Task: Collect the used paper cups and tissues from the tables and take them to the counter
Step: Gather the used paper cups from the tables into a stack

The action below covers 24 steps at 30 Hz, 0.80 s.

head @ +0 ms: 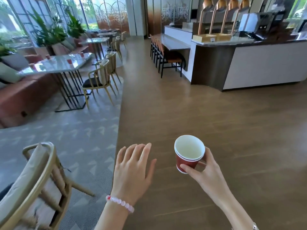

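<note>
My right hand [206,173] grips stacked red paper cups [187,155] with white insides, held upright over the wooden floor. Two rims show, one nested in the other. My left hand [132,170] hovers beside them, palm down, fingers spread, holding nothing; a pink bead bracelet circles its wrist. On the glossy table [54,65] at the left stand more red cups [69,61], small and blurred. The counter [249,63] runs along the right, with a dark top and white front.
A wooden chair [38,185] stands at my lower left on grey carpet. More chairs [98,78] flank the tables, and a bench with cushions lines the windows. Dark-framed chairs [164,55] sit by the counter's side table. Open wooden floor stretches ahead.
</note>
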{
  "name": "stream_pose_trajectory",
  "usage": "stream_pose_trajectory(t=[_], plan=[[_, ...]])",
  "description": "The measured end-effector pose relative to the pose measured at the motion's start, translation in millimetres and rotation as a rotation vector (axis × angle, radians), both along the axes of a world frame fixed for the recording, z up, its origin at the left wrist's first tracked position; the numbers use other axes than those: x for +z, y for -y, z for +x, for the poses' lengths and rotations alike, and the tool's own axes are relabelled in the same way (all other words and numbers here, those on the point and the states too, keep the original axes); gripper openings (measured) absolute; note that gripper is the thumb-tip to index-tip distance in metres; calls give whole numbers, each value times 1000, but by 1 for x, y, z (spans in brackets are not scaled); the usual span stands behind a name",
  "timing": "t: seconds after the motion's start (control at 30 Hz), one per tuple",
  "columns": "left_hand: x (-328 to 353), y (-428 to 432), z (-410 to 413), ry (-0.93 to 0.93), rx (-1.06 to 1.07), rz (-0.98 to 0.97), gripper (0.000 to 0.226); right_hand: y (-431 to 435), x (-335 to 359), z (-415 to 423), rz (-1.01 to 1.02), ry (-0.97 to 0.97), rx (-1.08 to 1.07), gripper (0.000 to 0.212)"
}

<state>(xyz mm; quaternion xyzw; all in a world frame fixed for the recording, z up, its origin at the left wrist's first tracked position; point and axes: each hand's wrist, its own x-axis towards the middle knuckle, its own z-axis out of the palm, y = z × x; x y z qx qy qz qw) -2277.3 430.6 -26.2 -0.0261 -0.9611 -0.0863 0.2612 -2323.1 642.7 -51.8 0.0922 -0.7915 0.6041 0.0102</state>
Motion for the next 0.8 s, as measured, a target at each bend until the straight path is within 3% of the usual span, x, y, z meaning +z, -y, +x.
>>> stream_pose_trajectory(t=[0.53,0.8], plan=[[23,158,-289,-30,542,20,46,200,16,-390,-44,-30,476,60],[11,249,-375,2,733,31,49,322,16,-507,-21,5,667,63]])
